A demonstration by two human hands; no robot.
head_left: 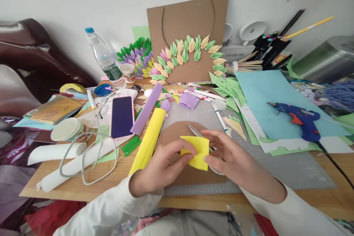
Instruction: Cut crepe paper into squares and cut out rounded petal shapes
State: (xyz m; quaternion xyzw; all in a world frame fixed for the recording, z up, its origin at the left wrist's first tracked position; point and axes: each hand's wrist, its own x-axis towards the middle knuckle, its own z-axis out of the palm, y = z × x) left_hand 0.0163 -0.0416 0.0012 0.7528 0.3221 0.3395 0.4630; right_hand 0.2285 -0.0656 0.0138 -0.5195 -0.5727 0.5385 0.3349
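My left hand (166,164) is closed on a small square of yellow crepe paper (203,149), its thumb and forefinger pinching the left side. At the right edge of that square, the thumb and fingers of my right hand (229,155) are closed. A pair of scissors (194,130) points up and left behind the paper; its handle is partly covered by my right hand, and I cannot tell whether it is held or lies below. Under both hands lies a brown cardboard piece (174,132) with a rounded top, on a grey cutting mat (290,169).
Yellow (149,136) and purple (148,108) crepe rolls, a phone (122,117) and a white cable (83,155) lie left. A blue glue gun (301,118) rests on blue paper (265,92) at right. Behind stand a leaf-trimmed cardboard panel (190,18) and a bottle (103,55).
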